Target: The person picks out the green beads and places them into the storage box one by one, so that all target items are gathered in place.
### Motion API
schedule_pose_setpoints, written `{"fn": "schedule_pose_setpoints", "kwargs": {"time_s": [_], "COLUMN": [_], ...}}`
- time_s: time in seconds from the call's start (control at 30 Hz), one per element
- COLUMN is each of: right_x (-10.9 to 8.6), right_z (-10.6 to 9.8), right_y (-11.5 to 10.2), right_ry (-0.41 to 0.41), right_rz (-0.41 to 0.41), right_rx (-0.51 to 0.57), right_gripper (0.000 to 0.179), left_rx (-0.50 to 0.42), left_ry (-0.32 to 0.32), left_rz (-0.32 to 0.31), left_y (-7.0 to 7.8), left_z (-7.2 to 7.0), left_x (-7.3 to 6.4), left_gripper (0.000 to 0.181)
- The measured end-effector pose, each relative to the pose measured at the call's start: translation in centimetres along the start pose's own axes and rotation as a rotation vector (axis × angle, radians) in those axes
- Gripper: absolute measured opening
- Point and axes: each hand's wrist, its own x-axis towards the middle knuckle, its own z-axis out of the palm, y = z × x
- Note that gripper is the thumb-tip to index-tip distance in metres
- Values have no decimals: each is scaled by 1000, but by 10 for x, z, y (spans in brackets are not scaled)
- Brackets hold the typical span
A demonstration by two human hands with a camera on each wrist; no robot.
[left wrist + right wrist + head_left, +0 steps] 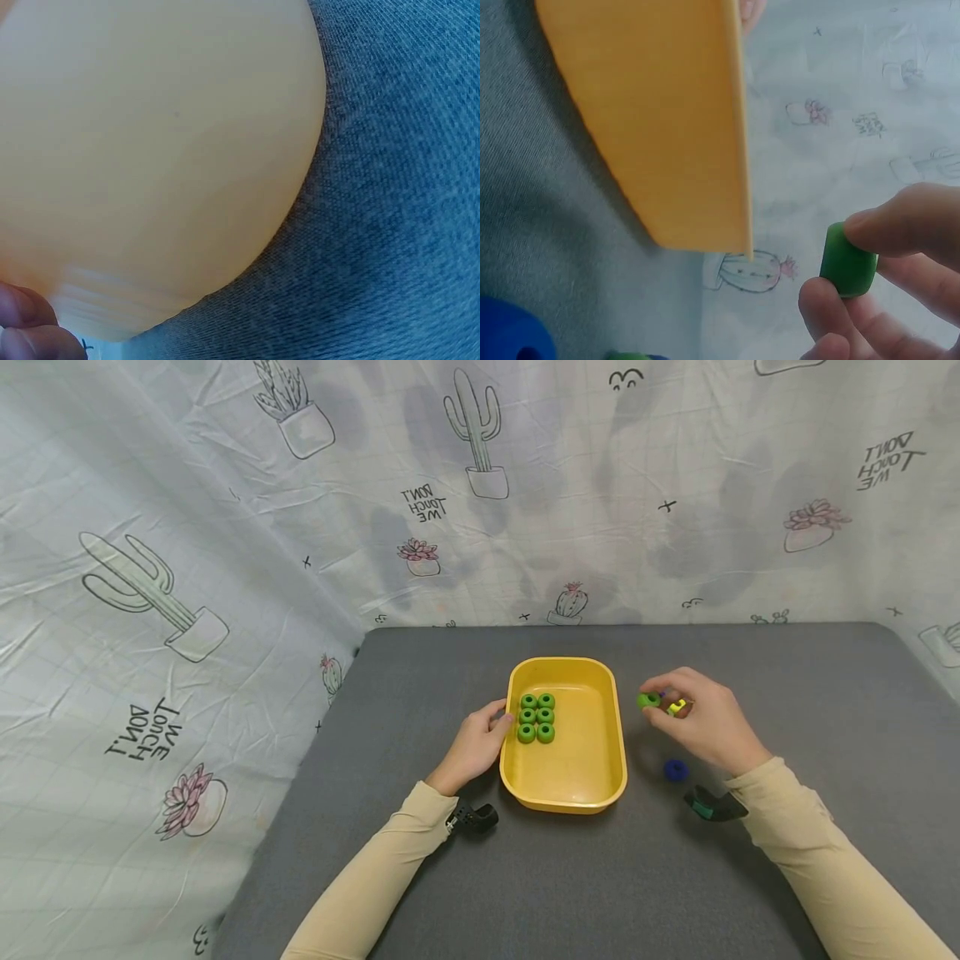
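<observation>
A yellow plastic tray (570, 806) stands on the grey table, with several green ring beads (527, 716) in two columns along its left side. My left hand (474, 745) grips the tray's left rim; in the left wrist view its fingertips (26, 319) lie against the tray's wall. Right of the tray, my right hand (701, 714) pinches a green bead (850, 259) between thumb and fingers, raised off the table in the right wrist view. Below that hand lie a blue bead (676, 770) and, partly hidden by the fingers, a bright yellow piece (677, 707).
The grey table (420, 668) runs back to a pale cloth (525, 552) printed with cacti. Another cloth side rises at the left. Black wrist cameras (716, 804) sit under both forearms, close over the table.
</observation>
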Motion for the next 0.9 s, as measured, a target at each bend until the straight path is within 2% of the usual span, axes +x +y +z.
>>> {"fn": "schedule_pose_setpoints", "kwargs": {"time_s": [0.5,0.9], "right_x": [2,20], "right_z": [6,18], "right_y": [-21,-40], "right_ry": [-17,-88], "right_rz": [-31,-45], "right_rx": [61,76], "right_gripper": [22,22], "left_rx": [-16,-23], "left_ry": [-8,-11], "left_rz": [-17,-19], "left_y": [0,-3], "left_z": [0,0], "left_x": [0,3], "left_gripper": [50,50]}}
